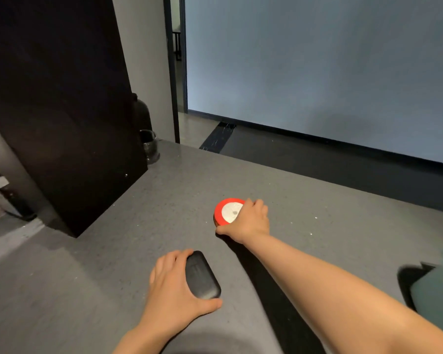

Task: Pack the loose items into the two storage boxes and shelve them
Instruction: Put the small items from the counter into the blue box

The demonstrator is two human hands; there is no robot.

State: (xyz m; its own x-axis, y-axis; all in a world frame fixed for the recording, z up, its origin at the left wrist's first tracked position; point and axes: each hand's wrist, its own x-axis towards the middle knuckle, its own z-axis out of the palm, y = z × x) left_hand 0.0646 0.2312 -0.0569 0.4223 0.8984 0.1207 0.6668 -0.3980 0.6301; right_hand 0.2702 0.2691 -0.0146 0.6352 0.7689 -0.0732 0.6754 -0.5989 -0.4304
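Where the view begins at the far left, a tall black cabinet (59, 111) stands on the grey desk (87, 290), leaning across the frame because of the wide lens, and just behind its right edge you can see a dark glass jar (150, 146) resting on the desk with a taller dark vessel (141, 111) behind it. Moving right, your left hand (174, 287) lies low on the desk near the front edge, its fingers curled over the far side and its thumb along the near side of a small black oval case (202, 275), so that grip is clenched around the case, which sits flat on the desk surface. Further right and farther from you, your right hand (247, 222) reaches out with the arm stretched across the desk, and its fingers and thumb wrap the right rim of a round red roll with a white centre (226, 210); that grip is grasping the roll, which rests on the desk. The two held items are well apart. At the far right edge, a pale teal box (440, 290) shows only in part, cut off by the frame.
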